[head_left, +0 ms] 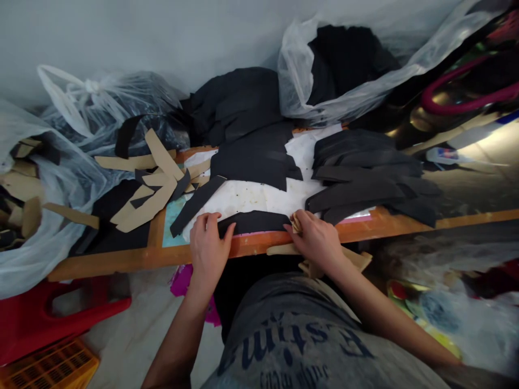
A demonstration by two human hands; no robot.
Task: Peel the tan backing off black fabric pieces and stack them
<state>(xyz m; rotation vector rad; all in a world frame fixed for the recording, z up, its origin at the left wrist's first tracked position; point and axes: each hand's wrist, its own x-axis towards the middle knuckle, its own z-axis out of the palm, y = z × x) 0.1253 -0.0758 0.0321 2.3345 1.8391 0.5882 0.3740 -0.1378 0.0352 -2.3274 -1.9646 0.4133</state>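
Observation:
A long black strip (257, 222) lies flat along the front edge of the table, between my two hands. At its left end, my left hand (211, 237) rests with thumb and fingers apart, touching the end of the strip. My right hand (314, 235) is closed at the strip's right end, with a small crumpled tan piece (297, 222) between its fingers. Behind the strip is a white sheet (251, 197). Another black strip (197, 205) lies slanted to the left. Tan strips (152, 202) are heaped farther left, and more tan pieces (357, 258) are under my right wrist.
Black pieces are stacked at the centre (253, 156) and right (368, 178). Plastic bags stand at the back left (121, 102) and back right (298, 70). A glue bottle (441, 156) lies at the right. Below left are a red stool (97, 308) and an orange crate (52, 367).

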